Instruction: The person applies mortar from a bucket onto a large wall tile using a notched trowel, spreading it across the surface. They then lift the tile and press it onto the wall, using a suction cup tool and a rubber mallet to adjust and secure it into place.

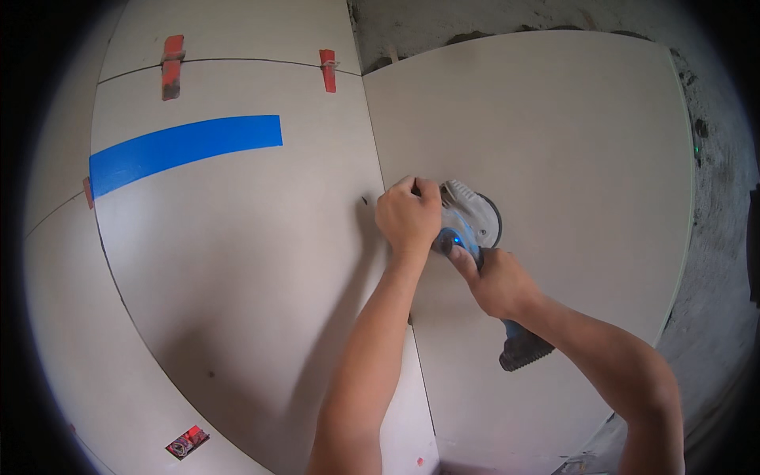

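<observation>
A cordless power tool (pixel 471 215) with a blue body, a round pale ribbed head and a black rim is in both my hands. Its head lies at the large beige panel (pixel 570 150) on the right; whether it presses on the surface I cannot tell. My left hand (pixel 408 215) is closed at the tool's left side, and what it grips there is mostly hidden. Round the blue handle wraps my right hand (pixel 505 283), with the thumb near a small blue light. Below that hand juts the black battery (pixel 524 348).
Left of the corner stands another beige panel (pixel 261 222) with a strip of blue tape (pixel 190 150). Red clips (pixel 328 71) sit in its upper seam. Wires show in a red wall box (pixel 188 442) at lower left. Rough grey concrete (pixel 716 237) borders the right panel.
</observation>
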